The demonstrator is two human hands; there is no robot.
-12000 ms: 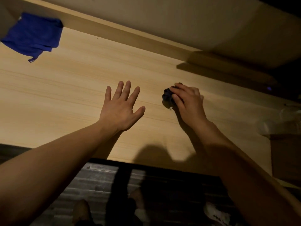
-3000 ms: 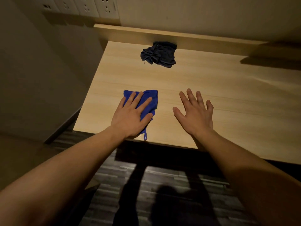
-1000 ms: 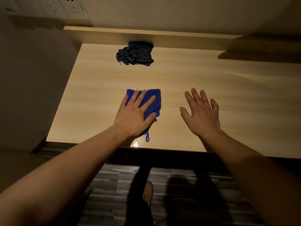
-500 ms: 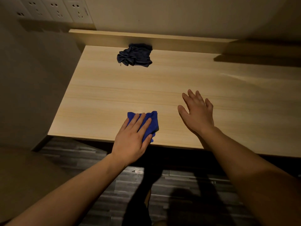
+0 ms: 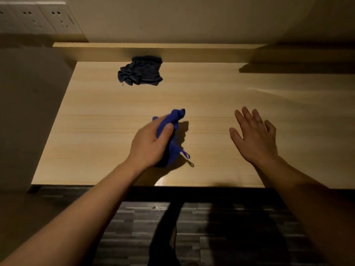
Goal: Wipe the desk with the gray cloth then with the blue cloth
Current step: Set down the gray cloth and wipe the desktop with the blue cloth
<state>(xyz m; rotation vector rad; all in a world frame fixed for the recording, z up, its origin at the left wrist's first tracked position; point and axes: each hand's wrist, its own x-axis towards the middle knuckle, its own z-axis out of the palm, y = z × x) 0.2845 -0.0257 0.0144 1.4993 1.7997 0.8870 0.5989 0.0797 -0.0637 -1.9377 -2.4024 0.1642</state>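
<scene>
Half a second on, my left hand (image 5: pixel 151 144) no longer presses the blue cloth (image 5: pixel 173 131) flat at the near edge; it now has the cloth bunched up in a fist, raised off the wood and carried a little farther in from that edge.

From the left: the wall sockets (image 5: pixel 36 18) sit high at the far left corner, and the gray cloth (image 5: pixel 141 72) lies crumpled at the far left of the desk (image 5: pixel 99 120), against the back ledge (image 5: pixel 192 52) and well apart from both hands. It looks finished with, so I judge the blue pass is the step in hand.

At centre, my left fingers are clamped around the blue cloth, thumb over the top; one wad sticks out beyond the knuckles and the hanging loop (image 5: pixel 186 155) dangles toward the near edge, casting a shadow on the wood.

At right, my right hand (image 5: pixel 254 137) hovers over the desk, fingers spread and holding nothing; whether the palm touches the wood I cannot tell.

To wipe well from here, I would spread the bundle flat again under an open palm, since a wad cleans only a narrow strip. Then I would run long overlapping strokes left to right, near edge to far ledge, keeping the loop tucked and steering clear of the gray cloth.
</scene>
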